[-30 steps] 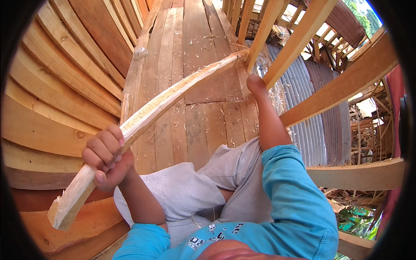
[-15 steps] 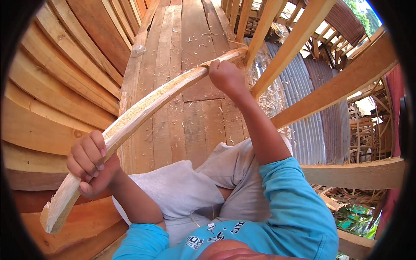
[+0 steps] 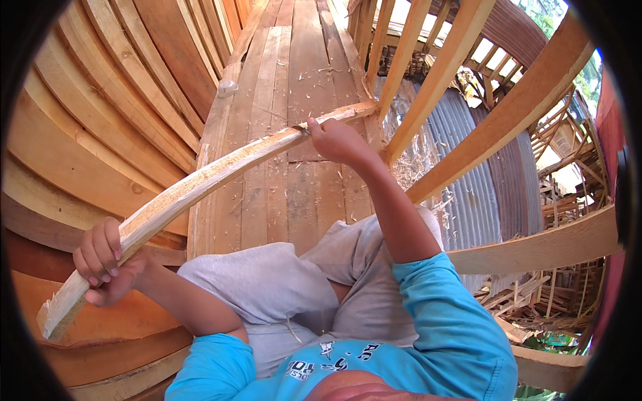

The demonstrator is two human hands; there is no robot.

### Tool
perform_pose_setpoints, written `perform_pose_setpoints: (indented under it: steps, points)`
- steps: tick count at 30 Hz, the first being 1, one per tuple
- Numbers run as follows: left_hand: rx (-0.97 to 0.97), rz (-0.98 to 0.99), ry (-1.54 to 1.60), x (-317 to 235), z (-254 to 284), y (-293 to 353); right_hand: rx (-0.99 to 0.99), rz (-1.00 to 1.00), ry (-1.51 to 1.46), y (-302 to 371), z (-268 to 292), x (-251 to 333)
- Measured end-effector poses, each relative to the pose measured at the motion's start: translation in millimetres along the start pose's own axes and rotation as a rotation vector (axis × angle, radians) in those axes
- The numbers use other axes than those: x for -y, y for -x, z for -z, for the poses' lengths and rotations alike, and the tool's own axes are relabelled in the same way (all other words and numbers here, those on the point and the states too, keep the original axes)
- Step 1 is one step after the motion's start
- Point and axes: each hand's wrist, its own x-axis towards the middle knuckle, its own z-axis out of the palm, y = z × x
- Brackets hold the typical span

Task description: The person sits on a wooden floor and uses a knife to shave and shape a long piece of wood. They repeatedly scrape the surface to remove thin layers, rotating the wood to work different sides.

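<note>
A long, pale, roughly peeled piece of wood (image 3: 200, 179) runs slantwise before me, from the lower left up to the railing at the right. My left hand (image 3: 103, 260) is closed round it close to its ragged lower end. Near the far end, my right hand (image 3: 336, 140) is closed against the wood's upper side. A thin dark knife blade (image 3: 302, 129) shows at its fingers, seen nearly edge-on across the wood; the handle is hidden in the fist. The wood's far tip touches or lies against a railing post; I cannot tell which.
Wood shavings lie scattered over the plank floor (image 3: 304, 194). A wall of stacked boards (image 3: 127, 127) stands on the left. Slatted wooden railing (image 3: 441, 77) borders the right, with corrugated metal sheets (image 3: 461, 167) beyond. A small clear object (image 3: 227, 87) sits by the boards.
My left hand and the wood's near end have shifted left and slightly lower. My right hand has moved left and down along the wood, the blade with it. The view has tilted a little.
</note>
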Motion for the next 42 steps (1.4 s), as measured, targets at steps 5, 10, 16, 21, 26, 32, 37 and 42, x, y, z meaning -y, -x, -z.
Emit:
perform_pose_setpoints:
  steps: [5, 10, 16, 21, 26, 32, 37, 42]
  points:
    - [0.030, -0.009, 0.051, -5, -1, -1, 0.025, 0.026, -0.051, 15, 3, 0]
    - [-0.049, -0.027, 0.028, 11, 14, 6, 0.012, 0.068, -0.171, 21, -1, -13]
    - [-0.328, -0.109, -0.157, 47, 3, 9, -0.012, 0.077, -0.523, 24, -31, -26]
    - [-0.351, 0.040, -0.227, 79, -11, 18, -0.293, -0.026, -0.291, 16, -46, -18]
    - [-0.239, 0.095, -0.178, 77, -16, 23, -0.420, 0.044, -0.042, 42, -51, 45]
    - [-0.201, 0.103, -0.106, 83, -9, 22, -0.481, -0.202, -0.188, -18, -27, -93]
    - [-0.442, 0.069, -0.194, 73, -42, 21, -0.346, -0.007, -0.113, 32, -49, 33]
    - [-0.710, 0.120, -0.204, 91, -29, 23, -0.465, 0.034, -0.140, 2, -59, -2]
